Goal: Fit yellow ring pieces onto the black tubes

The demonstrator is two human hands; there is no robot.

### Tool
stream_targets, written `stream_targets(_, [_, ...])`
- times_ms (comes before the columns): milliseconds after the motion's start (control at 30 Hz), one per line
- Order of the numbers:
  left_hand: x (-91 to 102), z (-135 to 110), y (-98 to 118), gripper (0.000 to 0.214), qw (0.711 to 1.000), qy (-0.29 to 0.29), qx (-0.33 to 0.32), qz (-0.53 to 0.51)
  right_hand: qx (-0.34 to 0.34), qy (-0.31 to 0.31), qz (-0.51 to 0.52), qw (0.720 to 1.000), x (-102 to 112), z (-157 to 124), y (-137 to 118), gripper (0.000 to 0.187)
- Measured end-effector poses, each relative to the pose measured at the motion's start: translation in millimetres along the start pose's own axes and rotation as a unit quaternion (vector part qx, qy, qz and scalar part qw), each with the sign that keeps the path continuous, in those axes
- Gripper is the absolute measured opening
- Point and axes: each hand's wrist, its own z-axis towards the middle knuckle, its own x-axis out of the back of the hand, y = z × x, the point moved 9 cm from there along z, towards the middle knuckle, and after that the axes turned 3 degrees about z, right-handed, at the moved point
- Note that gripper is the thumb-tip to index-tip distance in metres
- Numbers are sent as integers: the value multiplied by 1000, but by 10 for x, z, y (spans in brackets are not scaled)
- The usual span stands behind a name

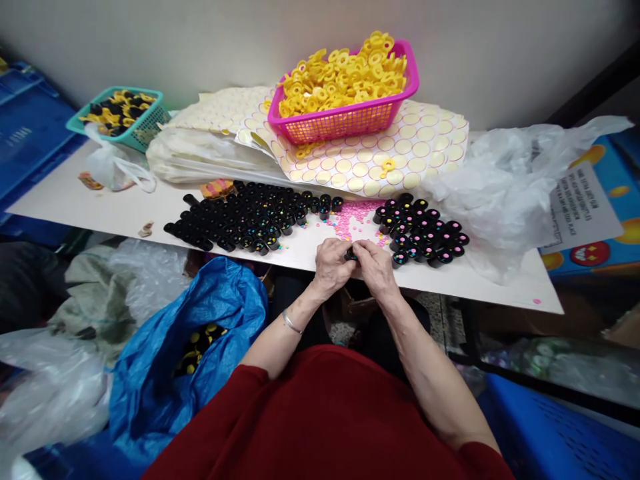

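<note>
The white table [125, 210] crosses your frame's middle. Black tubes [240, 213] crowd centre left and centre right. Your left hand [331, 267] and right hand [377, 267] meet near the centre, gripping a single tube [351, 255]. Pink pieces [356, 213] lie just above.

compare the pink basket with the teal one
The pink basket looks larger than the teal basket. The pink basket holds yellow pieces, the teal basket black and yellow ones. The pink basket sits on circle-printed sheets; the teal basket stands left of them. Both have perforated walls.
</note>
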Motion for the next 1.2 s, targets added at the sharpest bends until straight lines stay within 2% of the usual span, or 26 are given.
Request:
stream_targets(133, [77, -123, 2, 18, 999, 30, -32, -25, 18, -11, -4, 1000, -110, -112, -31, 35])
stream_targets(267, [38, -94, -146, 19, 997, 27, 4, -69, 20, -5, -26, 999, -106, -86, 72, 40])
stream_targets(400, [44, 77, -361, 28, 990, 42, 74, -115, 35, 84, -157, 983, 84, 17, 76, 47])
stream_targets(500, [54, 211, -449, 31, 986, 55, 104, -121, -20, 129, -282, 950, 163, 81, 99, 51])
stream_targets(600, [15, 312, -430, 30, 987, 47, 101, -116, -87, 112, -357, 923, 131, 138, 143, 58])
stream_targets(700, [-17, 369, -378, 29, 990, 36, 93, -105, -118, 84, -386, 911, 64, 181, 152, 56])
stream_targets(767, [3, 398, -363, 30, 990, 39, 91, -97, -100, 47, -389, 914, -31, 203, 139, 47])
stream_targets(867, [89, 448, -391, 32, 989, 55, 95, -95, -24, 9, -382, 924, -171, 185, 84, 38])
stream_targets(1033, [219, 501, -464, 34, 987, 76, 100, -103, 84, 120, -398, 905, -99, 42, 2, 39])
stream_targets(1200, [249, 452, -468, 34, 984, 81, 102, -118, 73, 126, -414, 899, -176, 57, 117, 51])
